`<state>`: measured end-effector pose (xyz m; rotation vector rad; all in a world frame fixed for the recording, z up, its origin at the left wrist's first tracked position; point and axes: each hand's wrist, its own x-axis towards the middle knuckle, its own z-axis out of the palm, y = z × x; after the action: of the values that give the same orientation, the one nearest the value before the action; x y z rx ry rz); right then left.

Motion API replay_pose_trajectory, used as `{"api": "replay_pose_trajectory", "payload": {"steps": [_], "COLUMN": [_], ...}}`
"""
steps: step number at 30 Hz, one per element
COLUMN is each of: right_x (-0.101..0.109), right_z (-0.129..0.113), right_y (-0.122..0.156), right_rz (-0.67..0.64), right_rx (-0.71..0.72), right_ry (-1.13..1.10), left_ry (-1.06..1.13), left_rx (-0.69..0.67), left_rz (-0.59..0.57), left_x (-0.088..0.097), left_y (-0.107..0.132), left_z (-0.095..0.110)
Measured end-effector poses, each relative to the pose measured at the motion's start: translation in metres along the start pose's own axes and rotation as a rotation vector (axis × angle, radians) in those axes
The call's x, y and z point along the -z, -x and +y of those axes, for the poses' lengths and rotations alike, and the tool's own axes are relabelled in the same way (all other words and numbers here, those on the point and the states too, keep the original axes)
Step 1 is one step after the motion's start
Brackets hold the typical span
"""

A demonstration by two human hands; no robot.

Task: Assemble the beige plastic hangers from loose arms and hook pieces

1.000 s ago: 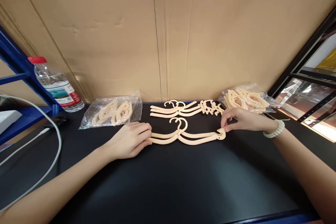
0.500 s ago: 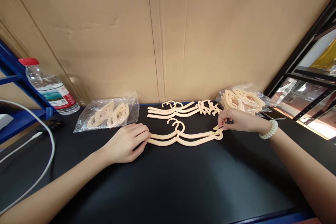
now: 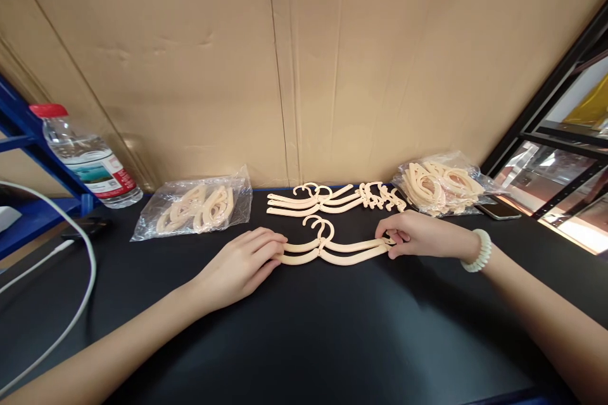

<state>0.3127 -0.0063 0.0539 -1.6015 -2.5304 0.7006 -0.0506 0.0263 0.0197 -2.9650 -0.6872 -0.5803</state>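
Two cream plastic clothes hangers (image 3: 349, 259) lie flat on the black table, one just behind the other, their hooks pointing away from me. My left hand (image 3: 244, 262) closes over their left ends and hides the tips. At the right ends, the bent fingers of my right hand (image 3: 406, 235) pinch a small cream hook piece (image 3: 388, 243), mostly covered by the fingers. Behind lie several more hangers (image 3: 297, 204) in a stack. A cluster of small cream hook pieces (image 3: 377, 196) sits against that stack's right end.
Clear bags of folded cream hangers rest at the left (image 3: 190, 207) and right (image 3: 441, 183). A phone (image 3: 498, 207) lies beside the right bag. A water bottle (image 3: 90, 158) and a white cable (image 3: 90, 266) are at the left. A cardboard wall (image 3: 213, 76) stands behind the table.
My right hand has moved left and slightly toward me, over the hangers' right ends, covering most of the hook piece. My left hand has slid slightly right along the hangers.
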Motion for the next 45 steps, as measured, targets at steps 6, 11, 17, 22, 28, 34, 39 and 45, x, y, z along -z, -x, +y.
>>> {"api": "replay_pose_trajectory", "payload": {"steps": [6,11,17,22,28,34,39,45], "right_x": [-0.001,-0.002,-0.002,-0.005,-0.006,-0.004,-0.004,-0.004], "right_z": [0.003,0.005,0.005,0.007,0.008,0.01,0.012,0.016], "right_y": [-0.001,-0.002,-0.003,-0.005,-0.007,-0.006,-0.006,-0.007], "right_rz": [0.028,0.055,0.084,0.095,0.117,0.225,0.354,0.452], "right_rx": [0.004,0.003,0.009,0.003,-0.006,-0.014,0.002,-0.037], "right_ry": [-0.007,0.027,0.072,0.101,0.093,0.042,0.076,0.162], "left_ry": [0.007,0.007,0.012,0.019,0.017,0.001,0.007,0.013], "left_rx": [0.03,0.033,0.052,0.064,0.099,0.112,0.104,0.094], "left_rz": [0.004,0.039,0.059,0.065,0.109,0.164,0.186,0.214], "left_x": [-0.003,-0.005,-0.006,-0.008,-0.01,-0.009,-0.01,-0.008], "left_y": [0.001,0.001,0.001,0.003,0.004,0.004,0.006,0.006], "left_z": [-0.002,-0.003,-0.002,-0.003,-0.003,-0.002,-0.002,-0.002]}}
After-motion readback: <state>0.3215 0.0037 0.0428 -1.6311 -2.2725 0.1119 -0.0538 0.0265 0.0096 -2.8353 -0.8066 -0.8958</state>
